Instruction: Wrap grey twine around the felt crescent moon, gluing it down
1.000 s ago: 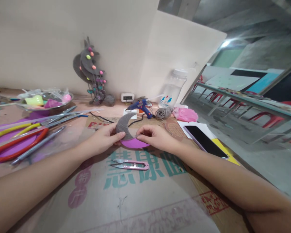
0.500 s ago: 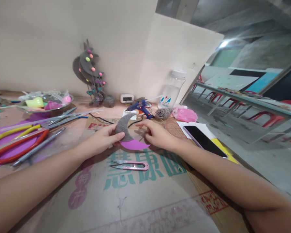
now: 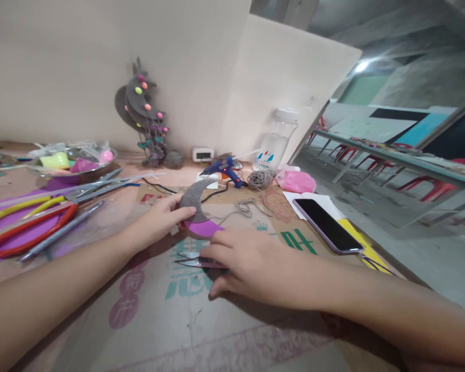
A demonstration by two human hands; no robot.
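Observation:
A purple crescent, its upper part wound with grey yarn, is pinched at its left side by my left hand. Small pink thread snips lie on the printed cardboard, blades pointing left. Over their handle is my right hand, fingers apart, thumb below the handle and the other fingers above it. Whether it touches the snips is hidden. Loose grey yarn trails on the cardboard behind the crescent towards a yarn ball.
Large scissors and a bowl of craft pieces are on the left. A blue glue gun, a small clock and a bottle stand behind. A phone lies right; a decorated moon hangs against the wall.
My right hand has left the yarn beside the crescent and come down towards me, over the snips' handle. My left hand and the crescent have shifted slightly left. The loose yarn now lies uncovered.

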